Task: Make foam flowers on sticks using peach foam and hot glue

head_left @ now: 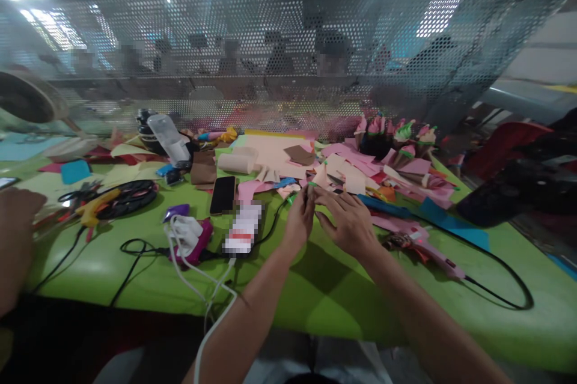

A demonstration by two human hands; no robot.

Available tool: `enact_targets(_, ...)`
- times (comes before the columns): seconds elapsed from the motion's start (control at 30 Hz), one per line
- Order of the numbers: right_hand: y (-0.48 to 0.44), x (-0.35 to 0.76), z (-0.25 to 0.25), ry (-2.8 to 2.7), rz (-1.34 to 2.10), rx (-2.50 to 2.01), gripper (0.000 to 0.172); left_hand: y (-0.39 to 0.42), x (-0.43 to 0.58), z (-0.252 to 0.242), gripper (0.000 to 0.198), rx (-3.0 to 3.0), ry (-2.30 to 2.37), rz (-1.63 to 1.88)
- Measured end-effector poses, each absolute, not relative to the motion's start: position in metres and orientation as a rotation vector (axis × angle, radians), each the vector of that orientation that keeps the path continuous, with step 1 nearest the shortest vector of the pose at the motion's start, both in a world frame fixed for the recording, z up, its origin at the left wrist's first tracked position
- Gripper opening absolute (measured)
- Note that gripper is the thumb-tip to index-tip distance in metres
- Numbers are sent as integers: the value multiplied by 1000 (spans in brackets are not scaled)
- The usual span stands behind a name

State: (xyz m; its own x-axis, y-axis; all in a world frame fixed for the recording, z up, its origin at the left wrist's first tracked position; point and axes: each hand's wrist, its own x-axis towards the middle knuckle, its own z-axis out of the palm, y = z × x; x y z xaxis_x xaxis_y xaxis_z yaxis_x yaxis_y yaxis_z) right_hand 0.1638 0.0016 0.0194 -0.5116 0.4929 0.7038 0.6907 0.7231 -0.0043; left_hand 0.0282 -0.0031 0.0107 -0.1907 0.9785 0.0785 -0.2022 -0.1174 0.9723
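My left hand (301,216) is raised just over the green table, its fingers closed around a small piece that is mostly hidden. A bright green bit (312,184) of that piece pokes out at the fingertips. From the other side, my right hand (347,222) reaches in with its fingers stretched and thumb apart, the forefinger touching near the green bit. Beyond both hands lie pink and cream paper scraps (356,182). A pink glue gun (435,249) rests to the right of my right hand. Left of my left hand is a phone with a lit screen (244,231).
Cone-shaped paper pieces with pink and green tops (403,131) stand at the back right. White cables (192,261) run from a magenta device past my left forearm. A dark phone (223,195), a yellow glue gun (97,207) and another person's hand (18,222) are further left.
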Motion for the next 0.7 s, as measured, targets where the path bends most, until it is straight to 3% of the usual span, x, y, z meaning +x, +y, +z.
enact_targets(0.7, 4, 165, 19, -2186, -282, -958, 24, -3, 27, 11, 24, 1022, 1143, 1514)
